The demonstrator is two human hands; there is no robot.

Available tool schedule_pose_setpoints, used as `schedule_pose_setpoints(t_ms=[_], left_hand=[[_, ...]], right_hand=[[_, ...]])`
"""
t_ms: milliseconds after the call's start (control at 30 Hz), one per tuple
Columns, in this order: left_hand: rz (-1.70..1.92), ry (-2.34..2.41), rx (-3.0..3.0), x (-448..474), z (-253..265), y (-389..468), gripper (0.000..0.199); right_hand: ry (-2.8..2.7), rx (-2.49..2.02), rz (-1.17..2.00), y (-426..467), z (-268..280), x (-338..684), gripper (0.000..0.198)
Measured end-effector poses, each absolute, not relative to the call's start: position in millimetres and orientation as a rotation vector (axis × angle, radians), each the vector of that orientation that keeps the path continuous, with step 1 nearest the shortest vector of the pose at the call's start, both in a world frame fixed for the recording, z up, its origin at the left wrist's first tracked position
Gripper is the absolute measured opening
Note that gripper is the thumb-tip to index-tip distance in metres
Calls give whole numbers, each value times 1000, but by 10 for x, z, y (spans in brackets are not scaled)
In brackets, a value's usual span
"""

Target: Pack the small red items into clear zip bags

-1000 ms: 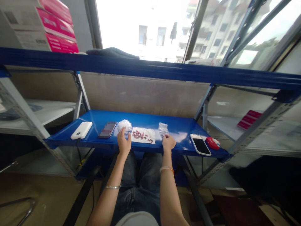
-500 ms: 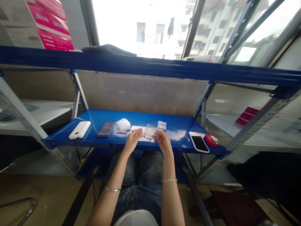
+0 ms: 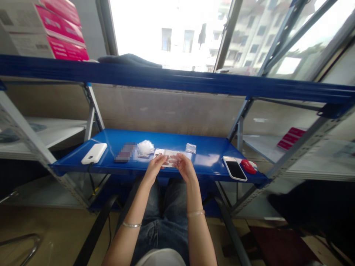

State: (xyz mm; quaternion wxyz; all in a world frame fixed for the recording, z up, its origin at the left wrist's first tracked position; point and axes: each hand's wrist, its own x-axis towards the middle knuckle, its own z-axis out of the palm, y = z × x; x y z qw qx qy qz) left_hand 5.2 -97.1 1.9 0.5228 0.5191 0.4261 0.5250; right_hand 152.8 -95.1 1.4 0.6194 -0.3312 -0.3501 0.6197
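A small clear plastic bag is stretched between my two hands, above the front of the blue shelf. My left hand pinches its left side and my right hand grips the right side. Beneath the bag lies a white sheet with small dark reddish pieces on it; the bag and fingers cover much of it. A heap of clear plastic bags sits just left of the sheet. Behind my right hand is another small clear packet, lying flat with something tiny inside.
On the blue shelf, a white power bank with a cable and a blurred dark item lie left. A white-framed phone and a red object lie right. A blue beam crosses above; pink boxes stand on it.
My right hand has moved left, closer to my left hand, bringing the clear bag with it. My left hand now holds the bag's other side.
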Motion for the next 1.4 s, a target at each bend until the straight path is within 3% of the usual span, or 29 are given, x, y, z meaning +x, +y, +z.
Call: schedule_pose_setpoints(t_ms=[300, 433, 500, 733, 967, 1400], left_hand=[[1628, 1004, 1150, -31, 96, -978, 32], [1717, 991, 1264, -67, 157, -1020, 32], [1691, 1001, 1398, -74, 189, -1051, 30], [1377, 993, 1878, 7, 255, -1176, 29], [1312, 999, 1850, -6, 296, -1219, 35], [1217, 976, 1836, -95, 293, -1178, 27]], right_hand=[[-940, -877, 1307, -1003, -17, 1463, 31], [-948, -1081, 1033, -1011, -3, 1430, 38], [-998, -1087, 982, -1049, 55, 1422, 35], [-1275, -868, 1327, -1267, 318, 1375, 42], [-1176, -772, 1469, -1260, 297, 1396, 34], [-1225, -862, 1327, -1221, 250, 1417, 33]])
